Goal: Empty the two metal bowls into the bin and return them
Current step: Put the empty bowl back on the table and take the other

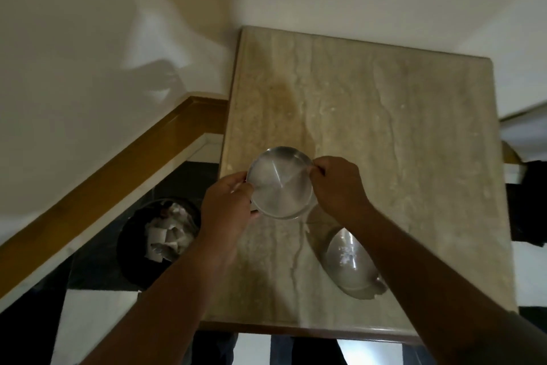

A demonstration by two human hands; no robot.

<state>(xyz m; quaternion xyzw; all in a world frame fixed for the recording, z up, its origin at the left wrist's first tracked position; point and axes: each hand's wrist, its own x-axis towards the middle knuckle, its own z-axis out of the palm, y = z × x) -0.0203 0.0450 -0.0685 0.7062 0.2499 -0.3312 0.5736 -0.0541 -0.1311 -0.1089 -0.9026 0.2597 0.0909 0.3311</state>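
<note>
Head view, held bowl: a shallow metal bowl (281, 184) sits between both hands above the near-left part of the marble table top (399, 127); its shiny inside faces the camera and looks empty.
Left hand: the left hand (228, 204) grips the bowl's left rim, thumb on top and fingers wrapped beneath the edge.
Right hand: the right hand (337, 184) pinches the bowl's right rim between thumb and curled fingers.
Contact with table: whether the held bowl touches the stone or is just above it cannot be told.
Second bowl: another metal bowl (350, 264) rests on the table nearer the person, to the right of the held one and partly under the right forearm, with whitish specks inside.
Bin: a dark round bin (130, 246) stands on the floor just left of the table, below the left forearm, holding crumpled white paper (165, 234).
Surroundings: a wooden rail (118, 175) runs diagonally along the pale wall (88, 39) behind the bin.
</note>
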